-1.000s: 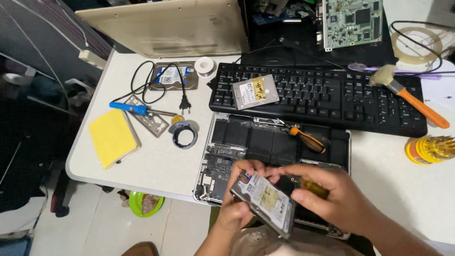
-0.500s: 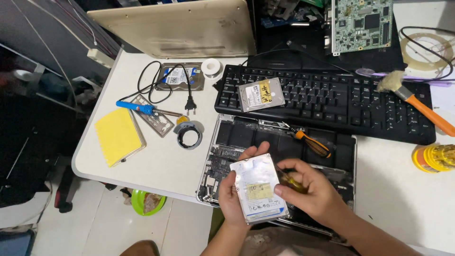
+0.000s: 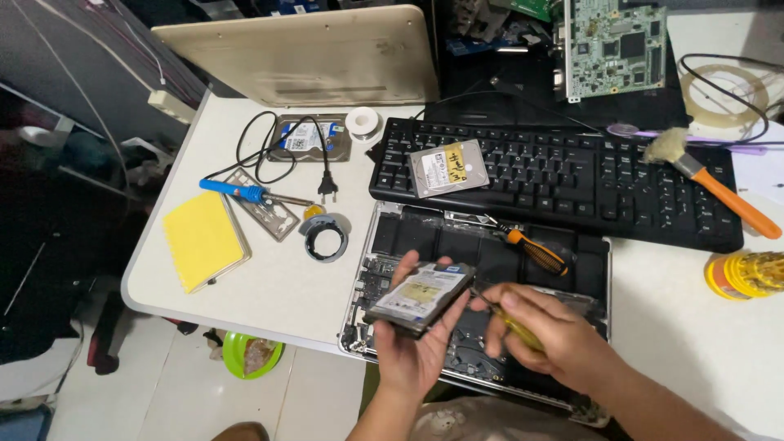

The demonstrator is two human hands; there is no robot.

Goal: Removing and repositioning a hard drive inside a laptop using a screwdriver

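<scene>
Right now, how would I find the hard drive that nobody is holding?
Find the black keyboard at the back of the white table. A silvery hard drive lies on its left keys. Unlike the drive in the left hand, it carries a yellow sticker.

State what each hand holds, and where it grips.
Left hand holds a hard drive from underneath by its edges; right hand grips a yellow-handled screwdriver by the handle.

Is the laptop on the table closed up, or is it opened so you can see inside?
Opened. The laptop has its cover off, so its dark inner parts show beneath the hard drive in the left hand.
</scene>
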